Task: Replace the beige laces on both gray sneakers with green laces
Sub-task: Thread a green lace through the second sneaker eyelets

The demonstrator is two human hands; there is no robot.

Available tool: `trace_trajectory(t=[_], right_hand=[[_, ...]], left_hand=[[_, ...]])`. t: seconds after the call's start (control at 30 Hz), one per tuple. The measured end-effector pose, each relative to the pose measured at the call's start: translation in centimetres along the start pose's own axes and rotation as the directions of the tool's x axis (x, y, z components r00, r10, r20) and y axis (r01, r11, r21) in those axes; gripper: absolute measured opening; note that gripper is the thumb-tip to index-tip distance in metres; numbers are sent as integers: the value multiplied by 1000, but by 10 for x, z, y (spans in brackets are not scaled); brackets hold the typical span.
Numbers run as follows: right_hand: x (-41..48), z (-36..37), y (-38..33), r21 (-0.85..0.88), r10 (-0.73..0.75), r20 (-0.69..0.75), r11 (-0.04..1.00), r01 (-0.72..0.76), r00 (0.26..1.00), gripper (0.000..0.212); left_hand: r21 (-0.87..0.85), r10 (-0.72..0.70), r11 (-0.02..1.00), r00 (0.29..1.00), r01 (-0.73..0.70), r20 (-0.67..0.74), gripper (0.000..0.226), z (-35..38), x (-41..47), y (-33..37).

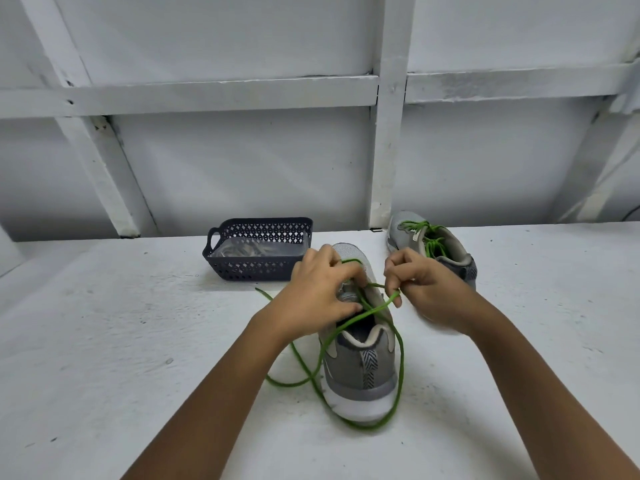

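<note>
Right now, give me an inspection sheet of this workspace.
Surface: white table, scuffed and speckled.
Job's things: near sneaker, heel toward the camera; its green lace partly threaded, slack looped round the heel; far sneaker already green-laced; beige laces lie in the basket.
Clutter: the dark basket, left of the sneakers.
Hands: left hand holds the lace at the near sneaker's eyelets; right hand pinches the lace.
Cables: nothing seen.
Surroundings: white wall with white beams.
</note>
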State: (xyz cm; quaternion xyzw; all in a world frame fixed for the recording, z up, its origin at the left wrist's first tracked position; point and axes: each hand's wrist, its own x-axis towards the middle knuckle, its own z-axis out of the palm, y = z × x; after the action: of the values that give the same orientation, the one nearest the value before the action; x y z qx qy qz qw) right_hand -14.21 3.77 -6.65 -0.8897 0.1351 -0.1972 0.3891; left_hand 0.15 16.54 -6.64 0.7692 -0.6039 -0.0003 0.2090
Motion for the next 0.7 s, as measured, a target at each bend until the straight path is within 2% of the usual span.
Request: trace_trajectory(t=[0.07,0.17,0.23,0.27,0.37,0.43,0.5,0.6,0.67,0.7], right_hand=[[0,-2,0,-4,5,12,1000,-5,1000,69],[0,-3,-2,-31,41,26,999,-40,999,68],[-1,-4,-6,-67,73,45,995,-70,996,60],[-2,-5,-8,-85,94,55,992,-89,994,55],[-3,-5,-15,-99,172,43,981,-167,984,41],[-3,-3,-21,-135,197,15,972,-193,980,33],[-2,1,-29,-204,176,13,964,-170,984,24],[2,5,-39,-334,108,52,939,-84,993,25],[8,7,-43,-298,121,41,949,-103,992,22],[12,6,-46,-211,146,21,968,-139,989,22]], left_hand=[[107,108,989,992,-100,-71,30,7,4,0],[196,289,947,939,-253,-187,23,15,7,-5],[185,327,938,922,-291,-207,22,19,7,-12],[114,316,948,924,-297,-218,21,20,6,-14],[-296,100,938,958,-181,-271,6,17,6,-12],[-498,-113,867,963,-25,-244,13,15,9,-8],[-607,-246,791,947,73,-207,19,13,12,-6],[-687,-330,710,934,152,-134,15,11,16,-3],[-749,-389,631,918,199,-84,12,10,18,-4],[-778,-414,588,909,220,-56,12,9,19,-5]])
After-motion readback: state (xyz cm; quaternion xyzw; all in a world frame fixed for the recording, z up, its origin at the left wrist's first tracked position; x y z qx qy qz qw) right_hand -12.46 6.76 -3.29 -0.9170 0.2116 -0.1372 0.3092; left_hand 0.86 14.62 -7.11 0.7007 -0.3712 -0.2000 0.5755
